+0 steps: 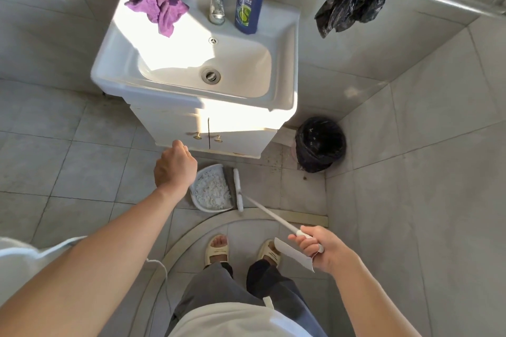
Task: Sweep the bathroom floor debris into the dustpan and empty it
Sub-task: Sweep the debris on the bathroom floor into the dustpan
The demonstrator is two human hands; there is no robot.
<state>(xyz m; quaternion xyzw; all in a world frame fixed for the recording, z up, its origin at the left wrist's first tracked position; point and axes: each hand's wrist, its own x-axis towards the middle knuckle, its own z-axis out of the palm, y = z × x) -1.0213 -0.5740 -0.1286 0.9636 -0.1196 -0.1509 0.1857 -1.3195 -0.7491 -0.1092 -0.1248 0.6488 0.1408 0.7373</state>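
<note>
Head view: broom point(269, 215) slants from right hand point(320, 247) toward dustpan point(210, 191).

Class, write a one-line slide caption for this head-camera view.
Right hand holds the broom against a dustpan full of white debris, near the black-lined bin.

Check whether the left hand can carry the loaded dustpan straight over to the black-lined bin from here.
Probably yes. The left hand is above the dustpan, and the bin stands open beyond it. Only the broom head lies between them, at the pan's mouth.
</note>
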